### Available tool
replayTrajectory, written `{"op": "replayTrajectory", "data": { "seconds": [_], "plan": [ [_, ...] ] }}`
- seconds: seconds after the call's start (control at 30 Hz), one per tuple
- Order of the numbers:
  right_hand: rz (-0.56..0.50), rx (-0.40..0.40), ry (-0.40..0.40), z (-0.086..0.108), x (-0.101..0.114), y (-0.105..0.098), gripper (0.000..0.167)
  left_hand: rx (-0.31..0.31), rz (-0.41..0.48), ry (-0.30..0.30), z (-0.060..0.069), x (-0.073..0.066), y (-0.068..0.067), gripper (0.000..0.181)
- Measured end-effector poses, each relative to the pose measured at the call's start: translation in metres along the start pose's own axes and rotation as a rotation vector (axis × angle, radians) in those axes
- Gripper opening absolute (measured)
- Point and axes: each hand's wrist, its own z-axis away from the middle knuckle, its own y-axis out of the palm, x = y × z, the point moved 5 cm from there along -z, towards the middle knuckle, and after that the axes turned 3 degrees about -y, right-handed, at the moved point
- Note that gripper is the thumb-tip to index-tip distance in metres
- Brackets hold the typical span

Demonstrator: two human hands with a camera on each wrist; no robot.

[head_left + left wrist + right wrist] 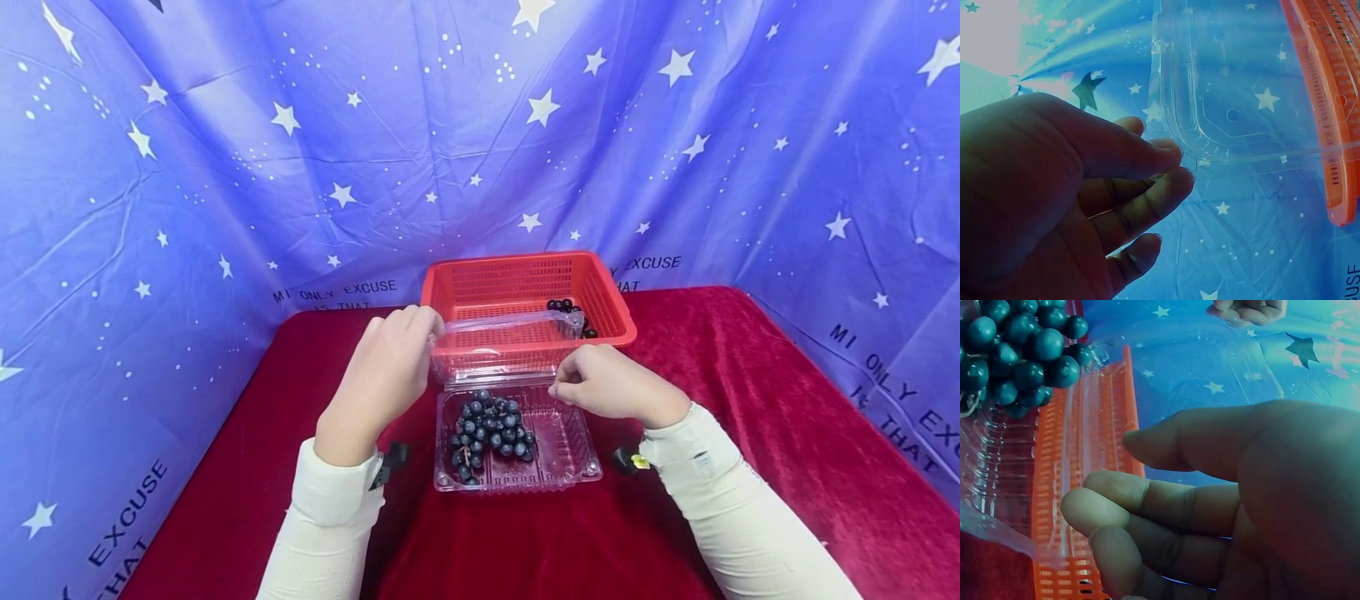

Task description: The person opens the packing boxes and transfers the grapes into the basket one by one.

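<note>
A clear plastic box (555, 450) lies with its lid (1235, 112) raised at the back. Dark grapes (495, 425) fill the left part of its base. Thumb and fingers of the left hand (390, 367) pinch the lid's corner; the left wrist view shows this hand (1104, 181) at the rounded corner. Near the box's back right edge is the right hand (611, 383), its fingers loosely bent. A gap parts thumb and fingers of this hand (1191, 494) in the right wrist view, with nothing between them, and the grapes (1019, 356) at upper left.
Behind the box stands a red plastic basket (615, 317) with more dark grapes (561, 306) in its right side. Red cloth (720, 350) covers the table. A blue curtain with stars (480, 133) hangs around the back and sides.
</note>
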Motion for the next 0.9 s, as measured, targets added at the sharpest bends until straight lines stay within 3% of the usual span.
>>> {"op": "replayTrajectory", "data": {
  "seconds": [0.5, 0.9],
  "plan": [
    [0.037, 0.051, -0.007, -0.003, 0.004, 0.015, 0.010, 0.007, 0.000, -0.010, 0.001, 0.000, 0.000, 0.018],
    [0.073, 0.052, -0.061, -0.007, 0.009, 0.027, 0.008, 0.007, -0.006, -0.005, 0.001, -0.001, -0.001, 0.019]
  ]
}}
